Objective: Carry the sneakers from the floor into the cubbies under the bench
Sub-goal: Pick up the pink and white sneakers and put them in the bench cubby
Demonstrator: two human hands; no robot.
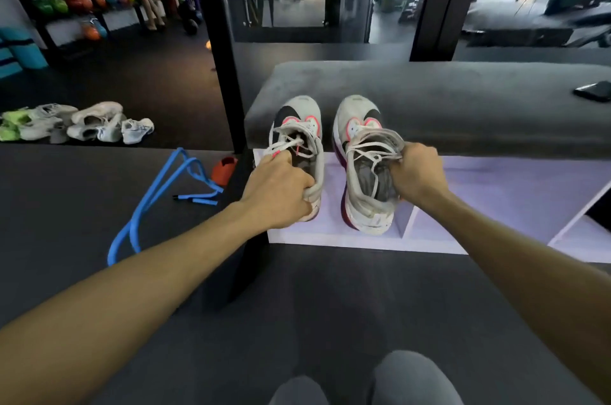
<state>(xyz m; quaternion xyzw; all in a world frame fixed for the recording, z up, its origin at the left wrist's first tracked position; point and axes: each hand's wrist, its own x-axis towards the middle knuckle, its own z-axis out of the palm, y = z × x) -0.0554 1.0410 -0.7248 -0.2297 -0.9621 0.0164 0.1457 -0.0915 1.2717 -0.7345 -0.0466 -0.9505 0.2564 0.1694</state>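
Left hand: the left hand (pixel 279 194) is curled round the heel collar of the left sneaker (pixel 299 153), thumb side up, fingers tucked over the rim beside the laces.
Right hand: the right hand (pixel 417 173) has its fingers closed on the collar and a bunch of laces of the right sneaker (pixel 363 166).
Pair: both are white running shoes with a black swoosh, pink trim at the tongue and a purple-pink sole edge; toes point away from the person, heels toward the wrists.
Where the pair is: side by side, close but apart, held in front of the leftmost cubby (pixel 330 232), toes overlapping the front edge of the bench (pixel 446 100). Whether the soles already rest on the cubby floor I cannot tell from here.
Cubbies: pale lilac-white boxes under the bench; a divider (pixel 408 219) stands just right of the right sneaker, and another opening lies beyond it.
Bench top: dark grey cushion, with a black phone (pixel 593 91) lying at its far right.
Floor, left: a blue jump rope (pixel 155 202) lies looped on the dark mat, an orange cone (pixel 224 169) just beyond it near the black post (pixel 224 73).
Further left: a heap of white and neon-green sneakers (pixel 76 123) sits on the floor, well apart from the hands.
Back wall: a rack of coloured kettlebells (pixel 79 1).
Below: the person's grey-clad knees (pixel 410 378) show at the bottom edge.
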